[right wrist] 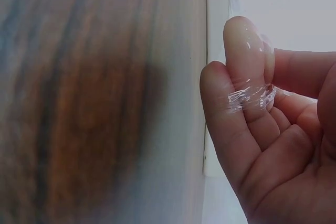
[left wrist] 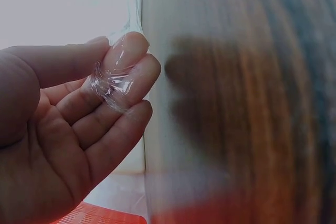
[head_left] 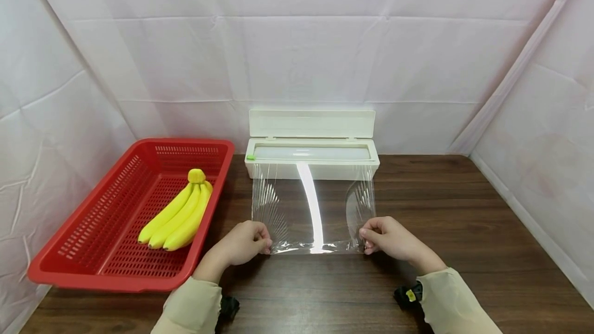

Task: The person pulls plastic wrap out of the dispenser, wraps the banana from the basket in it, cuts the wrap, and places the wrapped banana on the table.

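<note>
A clear sheet of plastic wrap [head_left: 297, 210] stretches from the white wrap dispenser [head_left: 313, 170] toward the person. Its near left corner is pinched between thumb and fingers of the left hand [head_left: 243, 243]; the right hand [head_left: 392, 238] pinches the near right corner. In the left wrist view, crumpled film lies over the fingers of the left hand [left wrist: 100, 98]. Film also bunches across the fingers of the right hand [right wrist: 257, 108] in the right wrist view. The dispenser's lid [head_left: 312, 123] stands raised, and a roll [head_left: 311, 153] shows inside.
A red plastic basket [head_left: 116, 283] stands on the left, close to the left forearm, with a bunch of bananas [head_left: 178, 215] in it. A small green piece [head_left: 251, 157] sits at the dispenser's left end. White cloth walls [head_left: 301, 61] enclose the dark wooden table [head_left: 464, 220].
</note>
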A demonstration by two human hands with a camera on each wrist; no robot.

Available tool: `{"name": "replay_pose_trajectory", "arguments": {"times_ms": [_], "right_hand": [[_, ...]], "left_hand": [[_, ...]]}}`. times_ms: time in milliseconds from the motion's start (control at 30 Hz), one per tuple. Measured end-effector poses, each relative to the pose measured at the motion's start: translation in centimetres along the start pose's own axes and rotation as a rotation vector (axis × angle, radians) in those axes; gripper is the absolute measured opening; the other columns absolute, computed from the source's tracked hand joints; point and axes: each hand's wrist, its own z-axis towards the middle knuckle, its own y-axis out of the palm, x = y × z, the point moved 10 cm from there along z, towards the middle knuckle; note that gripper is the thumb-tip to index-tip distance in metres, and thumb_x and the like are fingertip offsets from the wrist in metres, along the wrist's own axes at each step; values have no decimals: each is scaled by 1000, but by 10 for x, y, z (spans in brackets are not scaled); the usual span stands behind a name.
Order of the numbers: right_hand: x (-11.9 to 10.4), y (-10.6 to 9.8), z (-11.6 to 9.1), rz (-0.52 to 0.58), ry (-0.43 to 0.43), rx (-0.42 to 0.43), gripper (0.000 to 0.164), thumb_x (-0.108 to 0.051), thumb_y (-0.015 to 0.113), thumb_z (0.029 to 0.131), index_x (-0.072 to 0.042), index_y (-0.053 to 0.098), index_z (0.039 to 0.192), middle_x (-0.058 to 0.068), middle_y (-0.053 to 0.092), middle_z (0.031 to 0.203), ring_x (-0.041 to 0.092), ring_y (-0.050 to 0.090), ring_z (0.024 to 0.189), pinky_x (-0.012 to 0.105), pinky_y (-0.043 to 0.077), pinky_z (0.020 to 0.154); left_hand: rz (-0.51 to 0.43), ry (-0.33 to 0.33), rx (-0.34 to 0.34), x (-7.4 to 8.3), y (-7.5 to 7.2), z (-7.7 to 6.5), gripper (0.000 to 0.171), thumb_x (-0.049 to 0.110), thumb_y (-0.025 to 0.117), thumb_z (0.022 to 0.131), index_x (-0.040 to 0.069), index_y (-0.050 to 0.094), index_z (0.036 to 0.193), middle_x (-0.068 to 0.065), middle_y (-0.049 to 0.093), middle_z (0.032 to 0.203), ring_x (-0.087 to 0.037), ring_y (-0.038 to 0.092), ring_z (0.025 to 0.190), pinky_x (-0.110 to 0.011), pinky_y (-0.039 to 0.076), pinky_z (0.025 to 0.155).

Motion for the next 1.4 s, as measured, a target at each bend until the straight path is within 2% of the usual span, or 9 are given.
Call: {"name": "replay_pose_trajectory", "arguments": {"times_ms": [300, 733, 1400], "right_hand": [[-2, 3, -1, -5, 15, -21, 21, -9, 51, 96, 8, 56, 85, 2, 49, 68, 15, 64, 69, 28, 57, 66], [-1, 8, -3, -16, 33, -48, 22, -10, 51, 96, 7, 57, 84, 3, 52, 67, 14, 63, 66, 29, 57, 63], [-3, 16, -8, -6, 51, -94, 22, -11, 52, 96, 7, 58, 85, 3, 53, 68, 16, 63, 66, 29, 57, 63]], "left_hand": [[-2, -11, -17, 0, 1, -2, 12, 8, 62, 89, 6, 61, 78, -3, 66, 70, -13, 61, 68, -24, 45, 60], [-10, 17, -40, 4, 3, -5, 13, 6, 62, 89, 4, 61, 77, -3, 65, 69, -13, 62, 67, -24, 43, 56], [-27, 3, -82, 6, 7, -10, 12, 5, 62, 88, 3, 62, 76, -3, 65, 68, -12, 61, 65, -24, 43, 54]]}}
